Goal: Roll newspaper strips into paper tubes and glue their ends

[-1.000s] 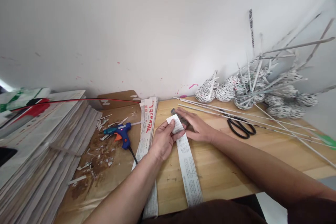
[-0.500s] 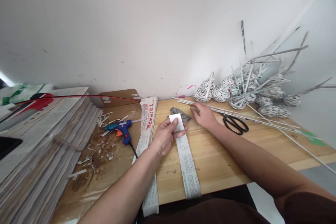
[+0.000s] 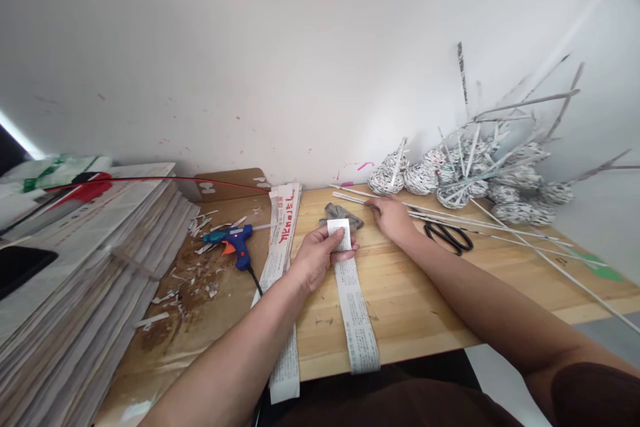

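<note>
My left hand (image 3: 320,255) pinches the upper end of a printed paper strip (image 3: 356,313), thumb on top, and the strip runs down over the table's front edge. Just behind it lies a crumpled grey cloth (image 3: 345,214). My right hand (image 3: 387,213) is at the thin paper sticks (image 3: 350,196) at the back, its thumb and fingers closed on them. Black-handled scissors (image 3: 449,237) lie right of that hand, partly under the sticks. More printed strips (image 3: 283,240) lie left of my left hand and hang over the front edge.
A blue glue gun (image 3: 239,245) lies on the left among paper scraps (image 3: 210,290). A tall newspaper stack (image 3: 125,280) fills the far left. Woven paper shapes (image 3: 473,173) with protruding sticks stand against the wall at the right. A brown board (image 3: 233,185) leans at the back.
My right hand has moved slightly right and closed on the sticks, whose left ends have shifted a little. My left hand still holds the strip, and the view has shifted slightly.
</note>
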Demonstrator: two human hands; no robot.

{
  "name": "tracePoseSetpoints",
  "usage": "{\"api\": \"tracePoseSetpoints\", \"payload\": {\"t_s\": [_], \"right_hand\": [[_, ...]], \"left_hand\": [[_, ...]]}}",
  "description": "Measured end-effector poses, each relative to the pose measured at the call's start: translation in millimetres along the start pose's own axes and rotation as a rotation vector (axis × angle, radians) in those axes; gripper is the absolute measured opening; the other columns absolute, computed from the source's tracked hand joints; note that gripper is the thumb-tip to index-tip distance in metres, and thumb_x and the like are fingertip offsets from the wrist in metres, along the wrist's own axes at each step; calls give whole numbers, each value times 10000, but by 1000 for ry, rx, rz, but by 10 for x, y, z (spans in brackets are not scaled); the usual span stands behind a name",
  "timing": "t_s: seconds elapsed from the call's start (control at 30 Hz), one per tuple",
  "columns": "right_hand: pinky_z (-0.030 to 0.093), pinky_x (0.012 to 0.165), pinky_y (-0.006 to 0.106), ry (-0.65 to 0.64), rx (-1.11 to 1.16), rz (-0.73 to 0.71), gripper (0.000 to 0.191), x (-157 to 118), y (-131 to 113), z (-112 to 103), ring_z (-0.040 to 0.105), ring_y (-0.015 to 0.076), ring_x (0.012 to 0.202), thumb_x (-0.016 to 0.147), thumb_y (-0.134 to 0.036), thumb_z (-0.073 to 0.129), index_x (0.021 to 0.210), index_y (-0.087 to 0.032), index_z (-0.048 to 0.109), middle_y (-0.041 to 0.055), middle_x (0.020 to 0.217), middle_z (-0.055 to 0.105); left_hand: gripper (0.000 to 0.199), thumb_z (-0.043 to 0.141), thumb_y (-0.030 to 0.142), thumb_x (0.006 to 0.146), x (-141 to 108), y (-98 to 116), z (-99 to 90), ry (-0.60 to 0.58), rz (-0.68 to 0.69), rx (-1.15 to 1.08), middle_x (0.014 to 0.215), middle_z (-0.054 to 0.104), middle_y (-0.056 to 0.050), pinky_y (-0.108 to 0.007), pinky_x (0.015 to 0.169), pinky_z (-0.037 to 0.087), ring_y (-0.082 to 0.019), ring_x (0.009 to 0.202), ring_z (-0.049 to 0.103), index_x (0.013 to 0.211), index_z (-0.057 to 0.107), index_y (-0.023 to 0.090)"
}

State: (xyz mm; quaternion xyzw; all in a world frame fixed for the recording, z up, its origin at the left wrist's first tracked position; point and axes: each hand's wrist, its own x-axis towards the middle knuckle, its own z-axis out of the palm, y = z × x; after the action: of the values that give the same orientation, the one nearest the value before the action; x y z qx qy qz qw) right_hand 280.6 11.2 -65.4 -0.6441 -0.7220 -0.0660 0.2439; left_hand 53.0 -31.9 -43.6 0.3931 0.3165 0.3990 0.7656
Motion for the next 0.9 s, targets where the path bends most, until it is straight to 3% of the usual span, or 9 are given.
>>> {"api": "tracePoseSetpoints", "payload": {"t_s": [0.2, 0.3, 0.37, 0.43, 0.53, 0.63, 0.73, 0.9], "right_hand": [[416, 911, 356, -83, 18, -150, 290, 205, 53, 35, 617, 245, 934, 868, -105, 486, 1022, -134, 731, 116, 1024, 724], [425, 921, 335, -79, 47, -184, 304, 332, -31, 4, 623, 226, 980, 885, -112, 463, 1028, -145, 728, 107, 1081, 711], [420, 941, 340, -25, 113, -158, 315, 353, -171, -67, 603, 228, 1050, 912, -156, 443, 1069, -146, 716, 111, 1142, 688], [436, 912, 358, 20, 346, -38, 287, 304, -356, -183, 610, 243, 1032, 918, -265, 484, 1009, -156, 734, 105, 1074, 711], [471, 668, 293, -355, 831, 93, 410, 147, -615, -389, 637, 191, 773, 924, -465, 469, 979, -153, 728, 76, 859, 719], [429, 595, 253, -580, 1027, 62, 398, 5, -742, -515, 574, 136, 645, 877, -502, 544, 916, -144, 714, 26, 719, 657], [424, 616, 246, -605, 1091, 51, 343, -60, -734, -499, 548, 113, 614, 847, -468, 599, 837, -142, 705, -1, 678, 620], [441, 608, 255, -584, 1137, 78, 316, -87, -673, -406, 571, 125, 608, 826, -444, 627, 873, -145, 718, 5, 677, 634]], "left_hand": [[269, 702, 310, 796, -3, 6, 4, -34, 1, -25, 881, 700, -115, -262, 678, 583, -178, 762, 694, 943, 676, 86], [265, 671, 313, 822, -1, 13, 13, -27, -3, -35, 877, 711, -128, -278, 664, 589, -187, 749, 700, 959, 667, 87], [249, 657, 306, 833, 2, 21, 18, -3, 4, -35, 863, 715, -126, -275, 653, 588, -185, 741, 701, 955, 664, 89], [244, 660, 309, 831, 7, 24, 17, 28, 15, -31, 839, 718, -120, -268, 638, 586, -177, 722, 699, 943, 665, 92], [280, 678, 331, 814, 18, 12, 3, 53, 32, -15, 831, 718, -112, -255, 617, 581, -165, 699, 694, 973, 673, 100], [323, 685, 355, 805, 23, -8, -10, 34, 45, 3, 852, 718, -110, -247, 612, 576, -162, 703, 691, 1007, 680, 104], [334, 688, 367, 798, 14, -17, -6, 26, 46, 37, 842, 717, -101, -249, 616, 573, -162, 708, 687, 1010, 684, 109], [387, 710, 402, 767, -15, -8, 24, 43, 55, 121, 814, 717, -93, -257, 611, 564, -166, 697, 679, 1018, 686, 108]]}}
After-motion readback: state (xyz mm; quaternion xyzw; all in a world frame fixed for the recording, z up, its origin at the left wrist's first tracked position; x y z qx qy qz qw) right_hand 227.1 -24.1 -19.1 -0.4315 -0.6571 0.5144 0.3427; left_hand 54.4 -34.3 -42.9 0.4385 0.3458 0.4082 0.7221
